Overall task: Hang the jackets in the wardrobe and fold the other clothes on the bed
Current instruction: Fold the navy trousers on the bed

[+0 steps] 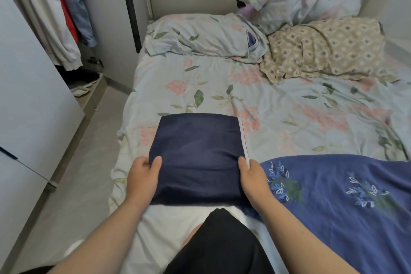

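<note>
Navy garment (198, 153) lies as a neat rectangle on the bed (289, 118), close to the bed's left edge and a little in from its near edge. A thin white stripe runs down its right side. Both hands hold it by its near part. The left hand (142, 173) pinches the left side, with the thumb on top and the fingers tucked under. The right hand (253, 178) pinches the right side in the same way, at the stripe. I think the hands take it at both sides so that the layers stay together and the rectangle does not open when it is lifted or folded once more. Which of these two comes next, I cannot tell.

Just beside the right hand, toward the near right corner of the bed, one blue embroidered garment (333, 196) is spread flat and not folded. It probably waits there, within easy reach, for its turn.

At the head edge of the bed I count three pillows: two floral ones (200, 35) (307, 2) and one beige patterned pillow (324, 49).

In the wardrobe (33, 95), left of the bed, at least two pieces hang: a white jacket with red stripes (44, 6) and a blue jacket (75, 6). So the hanging part seems done, and I judge that folding is what remains: one piece nearly finished, one not begun.
</note>
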